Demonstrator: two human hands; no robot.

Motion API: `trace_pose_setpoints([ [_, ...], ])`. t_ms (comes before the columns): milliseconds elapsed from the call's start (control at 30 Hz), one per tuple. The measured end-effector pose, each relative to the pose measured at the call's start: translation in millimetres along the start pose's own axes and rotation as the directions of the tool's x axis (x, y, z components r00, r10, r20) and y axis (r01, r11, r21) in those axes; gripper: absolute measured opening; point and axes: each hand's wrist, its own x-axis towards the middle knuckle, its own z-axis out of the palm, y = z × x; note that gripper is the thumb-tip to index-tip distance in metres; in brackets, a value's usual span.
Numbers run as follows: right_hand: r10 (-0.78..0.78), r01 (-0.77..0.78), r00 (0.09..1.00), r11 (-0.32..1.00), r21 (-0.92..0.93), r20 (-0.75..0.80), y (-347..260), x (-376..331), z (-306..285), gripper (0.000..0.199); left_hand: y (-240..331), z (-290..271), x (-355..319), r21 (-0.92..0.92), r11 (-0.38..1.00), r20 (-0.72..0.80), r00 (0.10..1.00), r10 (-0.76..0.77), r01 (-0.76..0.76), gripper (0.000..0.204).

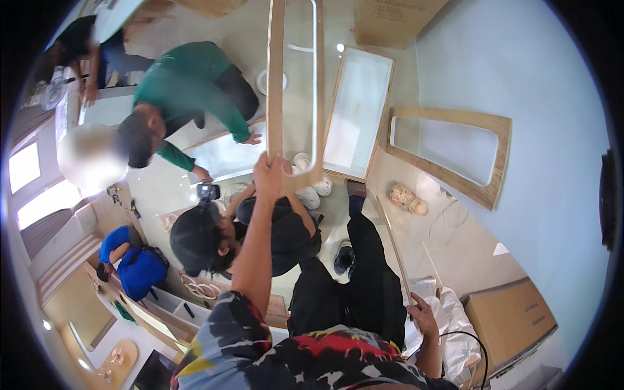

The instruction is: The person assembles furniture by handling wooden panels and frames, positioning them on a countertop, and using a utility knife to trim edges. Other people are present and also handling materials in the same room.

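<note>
My left hand [267,175] reaches forward and is closed on the lower end of a long wooden frame [275,78]. Pale wood forms the frame's outside, and a white strip lines its rounded opening. Down at my right side, my right hand [424,314] is closed round the near end of a long thin strip [394,250] that slants away across the floor. Past the frame lies a shallow white box with wooden edges [356,114]. A second wooden frame [448,120] with a rounded opening leans against the wall to the right.
A person in a black cap [198,237] crouches close at my left. Another in green [185,78] bends over a white panel [224,155]. Someone in blue [133,263] works farther left. A beige clog [406,198] lies on the floor; crumpled silver wrapping [455,318] and a carton [510,318] stand right.
</note>
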Motion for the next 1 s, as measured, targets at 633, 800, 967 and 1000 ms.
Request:
trace_pose_setpoints([
  [633, -0.541, 0.524, 0.837, 0.753, 0.399, -0.078, 37.0, -105.6, 115.6, 0.071, 72.7, -228.0, -445.7, -0.186, 0.895, -0.308, 0.889, 0.339, -0.406, 0.040],
  [800, -0.708, 0.663, 0.704, 0.634, 0.399, -0.045, 20.2, -127.1, 117.1, 0.074, 50.7, -279.7, -468.3, 0.481, 0.586, -0.443, 0.396, 0.804, -0.652, 0.045],
  [967, -0.825, 0.751, 0.565, 0.515, 0.413, 0.001, -28.6, -138.9, 104.7, 0.073, 25.1, -304.5, -482.7, 0.701, 0.634, -0.551, 0.315, 0.773, -0.328, 0.048],
  [1000, -0.837, 0.764, 0.547, 0.497, 0.410, -0.004, -38.2, -139.4, 101.6, 0.072, 24.4, -306.1, -482.3, 0.729, 0.632, -0.579, 0.254, 0.775, -0.263, 0.043],
])
